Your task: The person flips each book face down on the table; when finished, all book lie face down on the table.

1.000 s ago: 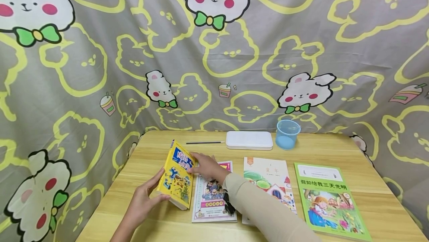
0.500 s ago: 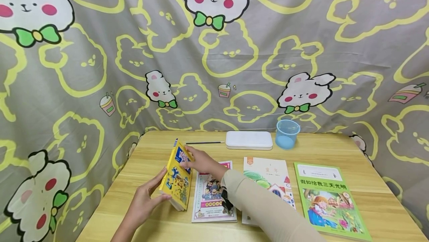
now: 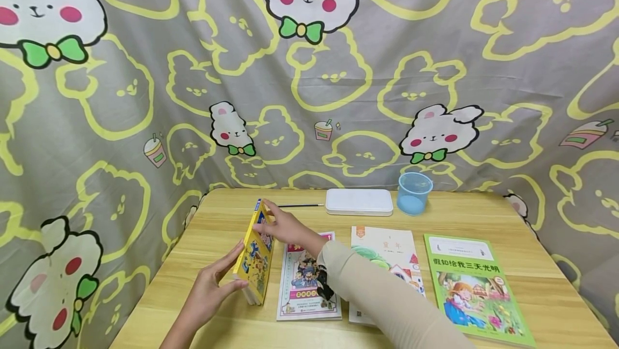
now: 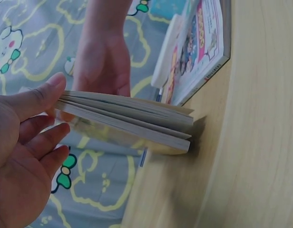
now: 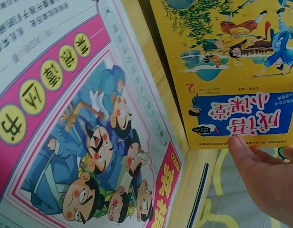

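A yellow book [image 3: 257,266] with a blue title panel stands on edge at the table's left, its spine side up and its cover facing right. My left hand [image 3: 209,289] holds its near end, thumb on the front and fingers at the back. At the far end, my right hand [image 3: 287,229] pinches it, thumb [image 5: 244,154] over the title panel. The left wrist view shows the book's page edges [image 4: 132,121] slightly fanned, with its lower edge by the tabletop. Just right of it lies a pink-and-white book [image 3: 307,284], partly under my right forearm.
A white book [image 3: 382,241] and a green book [image 3: 476,284] lie further right. Along the back are a thin dark brush or pen [image 3: 302,205], a white case [image 3: 359,202] and a blue translucent cup [image 3: 414,194]. A patterned curtain [image 3: 309,86] borders the table [image 3: 164,284].
The yellow book has turned more upright and its top has swung to the right. My right hand has shifted slightly left and up along its far end; my left hand keeps its hold.
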Tool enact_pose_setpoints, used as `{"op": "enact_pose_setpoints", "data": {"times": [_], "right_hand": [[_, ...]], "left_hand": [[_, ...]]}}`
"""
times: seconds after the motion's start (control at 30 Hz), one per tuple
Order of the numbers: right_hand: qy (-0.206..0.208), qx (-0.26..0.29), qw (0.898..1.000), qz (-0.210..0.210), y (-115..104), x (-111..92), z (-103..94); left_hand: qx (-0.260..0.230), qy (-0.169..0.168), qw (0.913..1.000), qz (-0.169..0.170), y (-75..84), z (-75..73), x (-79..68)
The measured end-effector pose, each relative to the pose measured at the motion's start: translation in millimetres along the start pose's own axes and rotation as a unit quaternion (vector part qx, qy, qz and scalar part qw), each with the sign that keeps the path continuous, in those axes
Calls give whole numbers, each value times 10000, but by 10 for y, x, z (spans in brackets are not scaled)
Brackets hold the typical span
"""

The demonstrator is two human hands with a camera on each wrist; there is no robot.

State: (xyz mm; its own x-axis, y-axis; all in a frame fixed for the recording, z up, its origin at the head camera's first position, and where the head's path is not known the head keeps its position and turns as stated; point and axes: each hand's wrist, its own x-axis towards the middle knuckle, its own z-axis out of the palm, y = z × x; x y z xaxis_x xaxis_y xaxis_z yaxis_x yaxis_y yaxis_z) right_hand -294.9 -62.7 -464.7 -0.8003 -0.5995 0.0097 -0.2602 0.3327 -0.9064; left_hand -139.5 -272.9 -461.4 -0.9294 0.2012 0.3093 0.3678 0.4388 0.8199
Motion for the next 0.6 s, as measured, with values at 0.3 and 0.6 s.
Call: {"op": "enact_pose_setpoints", "data": {"times": [0.3,0.6], "right_hand": [[-81,262,9996,67,-59,-16,-33],[-155,1172,9929,138,-74,-24,-12]], "left_hand": [[101,-280,9995,98,32,-22,-4],[513,-394,9979,91,76,-51,-20]]}}
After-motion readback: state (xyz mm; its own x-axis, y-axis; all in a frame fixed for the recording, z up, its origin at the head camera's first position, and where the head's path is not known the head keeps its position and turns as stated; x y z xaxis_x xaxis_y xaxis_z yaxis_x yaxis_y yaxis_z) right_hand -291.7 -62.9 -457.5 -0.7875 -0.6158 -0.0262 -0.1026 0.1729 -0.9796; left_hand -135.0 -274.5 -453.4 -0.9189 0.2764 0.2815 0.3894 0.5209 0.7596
